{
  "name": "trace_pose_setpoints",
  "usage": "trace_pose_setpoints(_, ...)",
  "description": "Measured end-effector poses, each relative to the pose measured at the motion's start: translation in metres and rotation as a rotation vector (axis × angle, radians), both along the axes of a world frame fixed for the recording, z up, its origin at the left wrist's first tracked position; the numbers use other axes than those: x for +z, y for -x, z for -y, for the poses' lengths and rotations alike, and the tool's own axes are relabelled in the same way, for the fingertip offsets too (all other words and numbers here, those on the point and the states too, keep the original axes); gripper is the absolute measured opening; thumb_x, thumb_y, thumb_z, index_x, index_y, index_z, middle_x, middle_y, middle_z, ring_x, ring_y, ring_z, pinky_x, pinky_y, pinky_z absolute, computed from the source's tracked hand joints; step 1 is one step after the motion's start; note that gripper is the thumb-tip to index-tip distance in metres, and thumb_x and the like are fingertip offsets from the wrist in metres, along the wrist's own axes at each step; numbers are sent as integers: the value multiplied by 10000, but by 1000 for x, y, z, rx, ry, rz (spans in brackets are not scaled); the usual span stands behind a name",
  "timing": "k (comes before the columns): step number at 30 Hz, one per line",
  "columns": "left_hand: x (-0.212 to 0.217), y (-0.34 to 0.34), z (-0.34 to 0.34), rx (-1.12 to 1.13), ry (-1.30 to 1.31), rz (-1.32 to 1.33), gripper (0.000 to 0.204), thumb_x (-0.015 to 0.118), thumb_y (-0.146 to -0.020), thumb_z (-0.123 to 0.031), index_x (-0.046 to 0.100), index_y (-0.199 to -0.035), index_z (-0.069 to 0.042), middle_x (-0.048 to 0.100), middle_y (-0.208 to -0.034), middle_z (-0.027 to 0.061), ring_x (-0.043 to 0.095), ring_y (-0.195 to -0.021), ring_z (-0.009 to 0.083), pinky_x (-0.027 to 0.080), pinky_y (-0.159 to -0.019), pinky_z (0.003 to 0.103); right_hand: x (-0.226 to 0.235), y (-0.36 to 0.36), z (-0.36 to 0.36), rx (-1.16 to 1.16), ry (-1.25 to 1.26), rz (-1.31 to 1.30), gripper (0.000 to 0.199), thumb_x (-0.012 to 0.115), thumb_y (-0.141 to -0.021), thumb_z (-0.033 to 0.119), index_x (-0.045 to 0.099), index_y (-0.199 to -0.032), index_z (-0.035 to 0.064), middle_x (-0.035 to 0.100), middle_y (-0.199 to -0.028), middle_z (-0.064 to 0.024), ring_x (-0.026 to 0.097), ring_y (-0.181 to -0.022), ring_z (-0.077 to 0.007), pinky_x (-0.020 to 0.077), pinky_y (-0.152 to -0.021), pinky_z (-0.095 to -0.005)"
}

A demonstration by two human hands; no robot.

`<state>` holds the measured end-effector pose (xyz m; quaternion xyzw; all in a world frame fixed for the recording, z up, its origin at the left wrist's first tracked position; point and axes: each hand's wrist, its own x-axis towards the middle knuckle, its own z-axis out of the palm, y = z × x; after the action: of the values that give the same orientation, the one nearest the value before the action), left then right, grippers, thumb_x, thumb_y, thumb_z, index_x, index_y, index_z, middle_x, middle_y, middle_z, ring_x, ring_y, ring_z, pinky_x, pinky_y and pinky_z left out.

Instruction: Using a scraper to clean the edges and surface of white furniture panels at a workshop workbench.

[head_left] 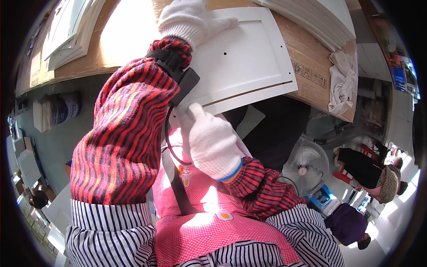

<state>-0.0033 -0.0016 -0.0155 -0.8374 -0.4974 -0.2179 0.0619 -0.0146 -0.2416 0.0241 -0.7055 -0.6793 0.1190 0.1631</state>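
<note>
A white panel [240,62] with a recessed middle, a narrow slot along its near side and a few small holes lies on a cardboard-covered surface. My left hand [184,20], in a white knit glove, rests at its far left part. The thumb is stretched out over the panel; the other fingers are partly cut off by the picture's edge. My right hand [209,142], also gloved in white, is at the panel's near left corner. Its fingers are curled, with one fingertip against the corner area; whatever they hold is hidden.
Stacked white panels stand at the far left [73,31] and far right [311,20]. A white cloth [341,82] hangs over the right edge of the cardboard [307,66]. A fan [306,167] stands at right, near two people. A black device [187,86] with a cable sits on my left wrist.
</note>
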Motion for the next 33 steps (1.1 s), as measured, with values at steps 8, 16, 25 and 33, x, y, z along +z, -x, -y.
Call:
trace_pose_setpoints(8,61,16,6,57,507,-73,844,773,-785,-721,735,-1209,7,712,-1267,238,681,-1193,369,539,-1026,438,0,-77,-10,-223,-202,49,257,655,-882,48,676,-1138,39,651,-942,-139,695,-733,-346,577,-600,-418)
trace_pose_setpoints(16,60,9,14,-5,524,-20,828,764,-789,-718,743,-1197,3,723,-1260,222,684,-1196,363,540,-1028,436,9,-65,-7,-246,-34,-5,287,700,-913,41,740,-1197,60,681,-945,-177,711,-836,-383,576,-707,-449)
trace_pose_setpoints(25,62,8,11,-26,610,-23,814,757,-801,-708,744,-1229,-16,724,-1287,213,682,-1222,345,540,-1044,426,2,-15,-15,-21,46,3,104,664,-881,92,592,-954,76,603,-903,-143,702,-732,-338,569,-595,-446)
trace_pose_setpoints(33,68,9,12,-42,590,-36,848,757,-801,-721,730,-1253,-4,714,-1306,214,675,-1231,358,540,-1051,423,4,-58,-5,-206,-54,18,389,694,-862,70,679,-1250,49,662,-1036,-155,719,-761,-332,589,-622,-424)
